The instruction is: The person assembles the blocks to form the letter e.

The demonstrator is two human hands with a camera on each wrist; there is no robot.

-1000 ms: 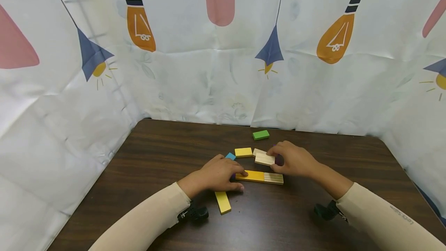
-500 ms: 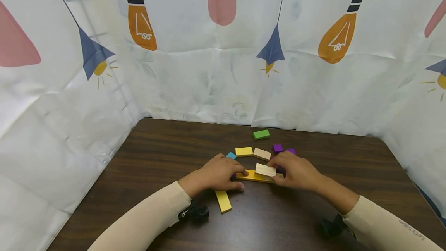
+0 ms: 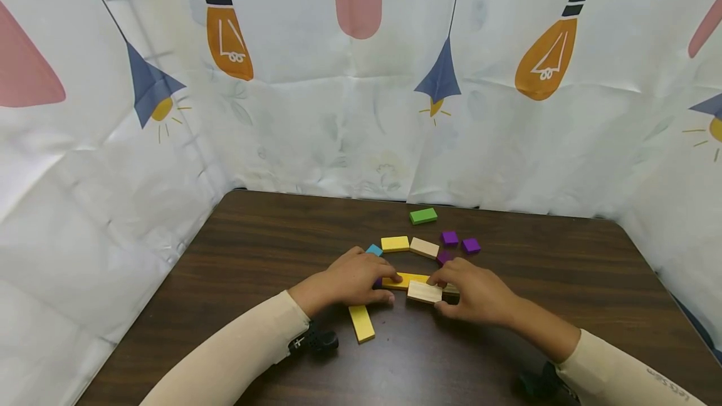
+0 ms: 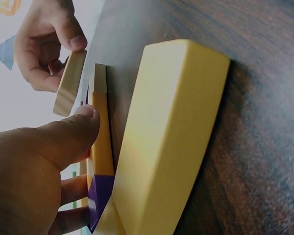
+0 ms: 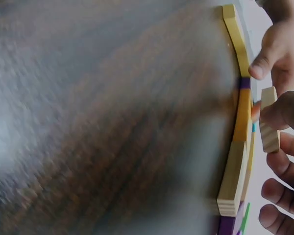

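My right hand (image 3: 476, 293) pinches a plain wooden block (image 3: 424, 292) between thumb and fingers; it is raised in front of and partly over a row of blocks. That row has an orange block (image 3: 414, 279), then another wooden block (image 5: 232, 176) at its right end. The left hand (image 3: 355, 277) lies at the row's left end, index fingertip on the orange block and thumb apart from the other fingers. Beside it, a purple block (image 4: 100, 196) touches the orange one. A long yellow block (image 3: 361, 324) slants toward me from beneath the left hand, its far end hidden.
Behind the row lie a blue block (image 3: 374, 249), a yellow block (image 3: 395, 244), a tan block (image 3: 424, 248) and several purple blocks (image 3: 471, 245). A green block (image 3: 423, 216) sits near the back edge of the dark wooden table (image 3: 271, 230). A printed curtain (image 3: 338, 130) hangs behind.
My right hand has brought the wooden block toward me, from behind the row to its front side. The tan and purple blocks behind have come into view. The left hand stays put.
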